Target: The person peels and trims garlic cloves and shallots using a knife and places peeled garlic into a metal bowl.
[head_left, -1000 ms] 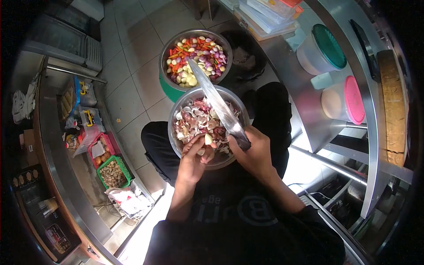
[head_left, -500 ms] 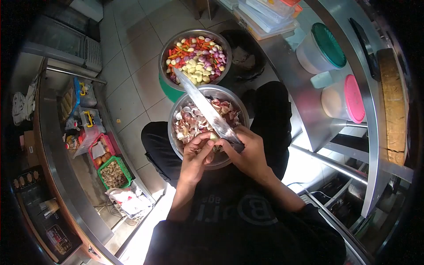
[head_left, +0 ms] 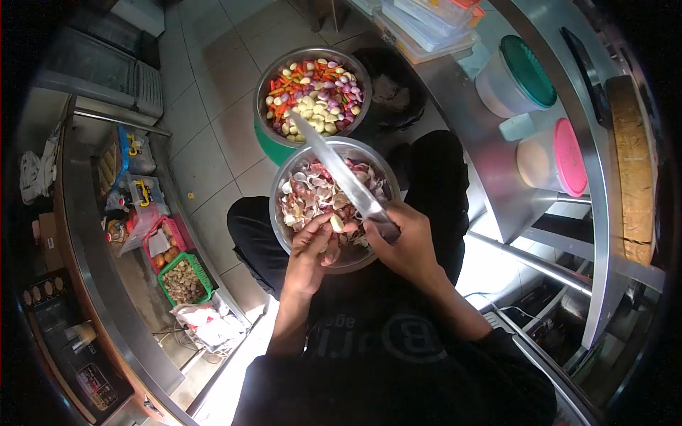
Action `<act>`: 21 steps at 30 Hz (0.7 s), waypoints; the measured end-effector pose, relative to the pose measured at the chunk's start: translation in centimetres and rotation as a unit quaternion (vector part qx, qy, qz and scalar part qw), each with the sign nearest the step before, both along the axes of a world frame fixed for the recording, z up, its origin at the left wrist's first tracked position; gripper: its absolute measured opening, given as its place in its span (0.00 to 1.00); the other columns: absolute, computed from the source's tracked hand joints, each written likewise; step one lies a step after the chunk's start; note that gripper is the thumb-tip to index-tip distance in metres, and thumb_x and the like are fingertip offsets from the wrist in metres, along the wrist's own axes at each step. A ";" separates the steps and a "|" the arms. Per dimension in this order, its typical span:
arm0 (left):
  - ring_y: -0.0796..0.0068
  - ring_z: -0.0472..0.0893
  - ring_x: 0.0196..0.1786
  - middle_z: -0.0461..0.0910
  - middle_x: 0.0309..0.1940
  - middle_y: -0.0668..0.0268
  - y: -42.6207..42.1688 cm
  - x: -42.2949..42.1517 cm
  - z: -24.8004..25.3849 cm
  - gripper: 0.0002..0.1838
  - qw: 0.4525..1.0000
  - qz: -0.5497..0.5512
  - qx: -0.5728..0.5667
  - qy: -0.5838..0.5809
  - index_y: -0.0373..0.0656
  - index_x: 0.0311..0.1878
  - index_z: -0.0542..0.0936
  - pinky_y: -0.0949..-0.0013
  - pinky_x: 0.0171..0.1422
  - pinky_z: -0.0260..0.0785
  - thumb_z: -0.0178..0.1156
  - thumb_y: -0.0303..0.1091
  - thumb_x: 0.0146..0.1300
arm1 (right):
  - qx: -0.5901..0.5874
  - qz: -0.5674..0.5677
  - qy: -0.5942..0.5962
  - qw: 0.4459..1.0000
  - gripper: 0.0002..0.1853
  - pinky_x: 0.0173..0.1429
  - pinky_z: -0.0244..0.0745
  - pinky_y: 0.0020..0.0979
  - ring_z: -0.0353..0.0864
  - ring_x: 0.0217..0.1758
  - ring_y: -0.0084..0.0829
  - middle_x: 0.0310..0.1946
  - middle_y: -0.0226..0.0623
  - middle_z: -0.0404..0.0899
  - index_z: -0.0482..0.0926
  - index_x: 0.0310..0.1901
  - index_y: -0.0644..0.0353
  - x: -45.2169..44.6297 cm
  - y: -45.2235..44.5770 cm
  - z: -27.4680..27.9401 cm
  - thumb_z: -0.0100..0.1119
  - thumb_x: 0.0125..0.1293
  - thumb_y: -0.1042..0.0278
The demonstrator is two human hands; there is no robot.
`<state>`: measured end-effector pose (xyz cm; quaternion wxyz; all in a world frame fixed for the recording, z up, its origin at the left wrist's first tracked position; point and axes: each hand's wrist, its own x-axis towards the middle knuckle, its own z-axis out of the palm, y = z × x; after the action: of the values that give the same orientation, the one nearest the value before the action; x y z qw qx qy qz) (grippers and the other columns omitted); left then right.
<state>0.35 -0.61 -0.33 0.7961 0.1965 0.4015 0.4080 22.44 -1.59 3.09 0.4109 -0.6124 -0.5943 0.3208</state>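
Over the skin-filled steel bowl (head_left: 353,262), left hand (head_left: 307,255): we pinched a garlic clove (head_left: 336,223) between fingertips.
Right hand (head_left: 403,238): we gripped a knife (head_left: 339,172) by its handle, blade slanting above that bowl.
Shallots (head_left: 346,89), chillies (head_left: 285,91): we had these in another bowl (head_left: 312,54) just beyond it.

Knife blade (head_left: 341,170): metal, v. glossy. Near bowl (head_left: 348,265) & far bowl (head_left: 260,92): steel-look, smooth, shiny. Skins (head_left: 312,190): dry, papery, matt. Clove (head_left: 336,224): smooth. Shirt (head_left: 341,390): matt blk cloth. Shelf (head_left: 462,121): metal, satin. Pink lid (head_left: 570,157), grn lid (head_left: 528,71): plastic, semi-gloss. Block (head_left: 634,177): wood-look, rough, cracked. Floor (head_left: 209,156): smooth tile.
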 end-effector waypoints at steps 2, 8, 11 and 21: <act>0.84 0.70 0.27 0.91 0.51 0.55 0.1 0.2 0.4 0.15 1.000 0.000 0.002 0.014 0.38 0.69 0.81 0.77 0.34 0.63 0.56 0.31 0.87 | 0.024 0.005 -0.013 1.000 0.12 0.41 0.82 0.37 0.90 0.36 0.44 0.36 0.47 0.86 0.88 0.44 0.68 -0.5 -0.2 -0.1 0.78 0.63 0.71; 0.86 0.72 0.27 0.85 0.35 0.69 2.5 0.0 0.7 0.17 0.988 0.006 0.072 0.133 0.41 0.70 0.81 0.80 0.31 0.62 0.62 0.36 0.85 | -0.008 -0.011 0.002 1.000 0.11 0.41 0.82 0.36 0.90 0.36 0.41 0.35 0.46 0.87 0.88 0.45 0.68 -0.4 -0.4 -0.2 0.77 0.65 0.71; 0.87 0.72 0.26 0.80 0.31 0.71 8.5 0.7 2.5 0.17 0.968 0.047 0.110 0.219 0.40 0.67 0.81 0.80 0.30 0.60 0.64 0.37 0.83 | -0.030 -0.022 0.030 0.999 0.13 0.45 0.83 0.45 0.91 0.41 0.54 0.38 0.53 0.87 0.86 0.44 0.67 -0.2 -0.4 0.2 0.77 0.66 0.67; 0.73 0.85 0.45 0.86 0.46 0.59 10.6 0.2 1.3 0.18 0.998 -0.010 0.032 0.053 0.28 0.65 0.81 0.71 0.50 0.79 0.60 0.25 0.77 | -0.093 -0.030 0.071 0.993 0.12 0.43 0.85 0.40 0.93 0.37 0.44 0.36 0.50 0.90 0.90 0.44 0.67 0.5 -1.5 -0.5 0.79 0.66 0.67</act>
<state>0.56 10.03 0.98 0.7709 0.2473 0.4276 0.4022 22.93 -3.04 2.61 0.4025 -0.6417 -0.5125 0.4045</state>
